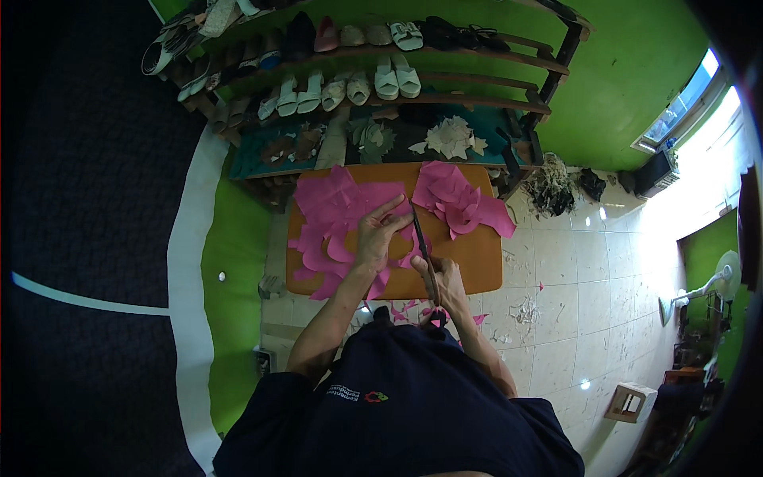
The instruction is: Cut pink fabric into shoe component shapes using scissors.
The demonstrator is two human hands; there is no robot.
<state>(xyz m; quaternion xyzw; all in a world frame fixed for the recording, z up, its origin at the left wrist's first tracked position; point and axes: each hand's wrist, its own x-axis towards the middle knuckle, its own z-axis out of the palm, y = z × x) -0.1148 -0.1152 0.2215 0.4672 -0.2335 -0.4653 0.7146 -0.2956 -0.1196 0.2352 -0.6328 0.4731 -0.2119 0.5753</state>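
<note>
My right hand [447, 285] is wrapped round a pair of long dark scissors [422, 237], blades pointing away from me over the orange-brown table. Close to their tips, my left hand [380, 238] pinches a pink sheet [380, 193] between thumb and fingers. The sheet's material is not clear, and my fingers hide part of its edge. Curved pink offcuts [316, 258] hang and lie to the left of and below my left hand. Beyond the scissors, on the right, rests a pile of cut pink pieces [455, 203].
The table [485, 266] has rounded corners. Behind it, a wooden rack [477, 87] carries sandals and shoes [387, 79], with pale cut pieces [451, 137] on its low shelf. Scraps [524, 310] litter the tiled floor. A white fan [723, 274] and a small wooden stool [630, 403] stand at right.
</note>
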